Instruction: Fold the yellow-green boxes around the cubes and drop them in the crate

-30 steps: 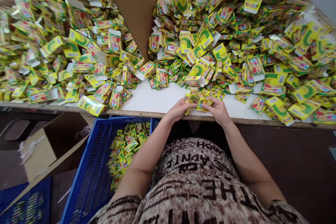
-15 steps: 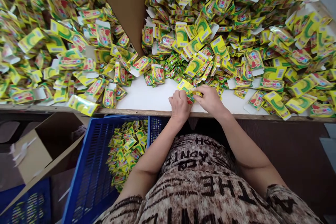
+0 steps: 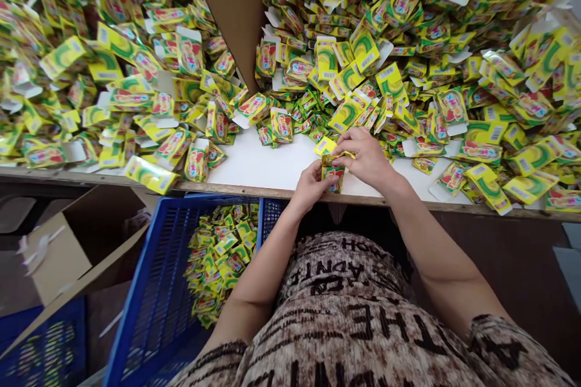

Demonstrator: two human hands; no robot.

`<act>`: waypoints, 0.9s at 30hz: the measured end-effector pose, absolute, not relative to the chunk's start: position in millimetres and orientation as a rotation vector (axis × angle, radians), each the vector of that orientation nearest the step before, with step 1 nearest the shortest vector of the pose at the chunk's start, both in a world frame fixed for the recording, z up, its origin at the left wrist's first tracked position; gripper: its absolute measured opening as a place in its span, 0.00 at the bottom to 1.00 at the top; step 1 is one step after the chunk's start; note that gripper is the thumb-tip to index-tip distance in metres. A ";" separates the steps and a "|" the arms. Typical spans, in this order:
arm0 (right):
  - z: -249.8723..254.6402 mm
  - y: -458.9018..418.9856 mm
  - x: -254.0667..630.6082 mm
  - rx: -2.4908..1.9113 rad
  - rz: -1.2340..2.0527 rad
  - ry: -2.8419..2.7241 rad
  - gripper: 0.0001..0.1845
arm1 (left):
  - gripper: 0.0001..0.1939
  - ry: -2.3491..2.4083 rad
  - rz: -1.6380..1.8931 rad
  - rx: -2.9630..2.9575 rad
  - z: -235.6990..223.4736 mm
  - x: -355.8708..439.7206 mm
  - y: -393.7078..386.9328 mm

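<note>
Near the table's front edge, a small green, yellow and red printed box [image 3: 333,182] stands roughly upright between my hands. My left hand [image 3: 311,184] grips its lower part from the left, thumb across the printed front. At its top end, the fingers of my right hand [image 3: 364,159] are pinched together on the yellow edge; whether they hold a flap or something else there is hidden. Just behind them, a yellow box panel with a barcode [image 3: 325,146] shows. Small green packets [image 3: 308,103] lie in a heap farther back on the white tabletop [image 3: 272,163].
Large piles of similar boxes cover the table at left [image 3: 131,97] and right [image 3: 417,30], split by a brown cardboard divider [image 3: 231,6]. Below the edge, a blue crate [image 3: 149,290] holds many filled boxes [image 3: 222,254]. An open carton [image 3: 59,260] is at lower left.
The box has come upright, its printed front now showing. My left hand has shifted from over it to its side, and my right fingers have risen to its top. The view has shifted slightly.
</note>
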State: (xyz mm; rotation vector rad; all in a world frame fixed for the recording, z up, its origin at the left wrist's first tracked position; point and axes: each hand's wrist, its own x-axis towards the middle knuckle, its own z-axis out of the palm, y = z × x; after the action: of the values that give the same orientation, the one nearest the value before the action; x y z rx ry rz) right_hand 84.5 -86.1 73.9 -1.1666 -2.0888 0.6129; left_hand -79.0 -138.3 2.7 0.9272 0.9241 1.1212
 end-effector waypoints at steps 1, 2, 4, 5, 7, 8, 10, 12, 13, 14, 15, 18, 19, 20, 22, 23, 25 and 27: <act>73.8 -84.6 83.7 -1.168 0.639 -2.101 0.02 | 0.26 0.915 1.117 0.917 3.0 -78.4 -138.6; 73.7 -83.6 83.1 -1.184 0.686 -2.102 0.02 | 0.25 0.909 1.115 0.910 3.3 -77.3 -138.8; 72.5 -83.4 82.0 -1.241 0.775 -2.071 0.03 | 0.25 0.925 1.132 0.905 3.9 -74.7 -138.7; 71.2 -84.1 81.6 -1.269 0.778 -2.050 0.02 | 0.24 0.944 1.146 0.907 4.2 -73.6 -138.5; 67.9 -85.8 81.6 -1.299 0.689 -2.028 0.01 | 0.23 0.977 1.168 0.918 4.5 -72.2 -138.1; 66.3 -86.0 82.3 -1.296 0.633 -2.035 0.02 | 0.23 0.982 1.169 0.923 4.6 -71.9 -137.8; 64.3 -84.1 85.0 -1.273 0.585 -2.081 0.03 | 0.22 0.977 1.153 0.928 4.2 -71.7 -137.5; 64.4 -79.6 88.7 -1.250 0.630 -2.154 0.04 | 0.21 0.975 1.142 0.930 3.2 -71.6 -137.4; 65.2 -77.2 90.5 -1.236 0.669 -2.202 0.04 | 0.21 0.978 1.140 0.931 2.4 -71.4 -137.5; 66.2 -75.3 92.0 -1.217 0.709 -2.255 0.04 | 0.21 0.984 1.139 0.934 1.5 -71.2 -137.6; 67.2 -74.3 93.2 -1.194 0.743 -2.308 0.04 | 0.20 0.993 1.140 0.936 0.7 -71.0 -137.7; 69.2 -77.8 95.0 -1.153 0.762 -2.440 0.04 | 0.18 1.029 1.130 0.956 -0.8 -71.2 -138.0; 69.4 -80.6 95.3 -1.169 0.744 -2.470 0.05 | 0.19 1.037 1.124 0.976 -0.8 -71.6 -138.0; 69.5 -83.6 95.7 -1.186 0.731 -2.505 0.06 | 0.19 1.040 1.119 1.003 -0.4 -72.0 -138.0; 70.1 -89.2 96.8 -1.184 0.744 -2.583 0.06 | 0.20 1.036 1.106 1.050 0.3 -73.0 -137.7; 70.6 -91.3 97.4 -1.162 0.758 -2.615 0.07 | 0.20 1.035 1.096 1.064 0.4 -73.3 -137.6; 71.2 -93.8 98.2 -1.123 0.732 -2.622 0.10 | 0.19 1.048 1.074 1.083 -0.4 -73.4 -137.2; 70.0 -94.9 97.1 -1.137 0.643 -2.587 0.12 | 0.18 1.069 1.064 1.103 -2.2 -73.1 -136.8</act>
State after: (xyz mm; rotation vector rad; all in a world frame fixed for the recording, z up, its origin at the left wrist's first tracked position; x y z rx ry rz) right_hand 97.1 -94.9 70.0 -1.1374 -2.5866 0.6431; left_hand -73.1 -136.8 -2.2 1.1027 1.0688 1.0644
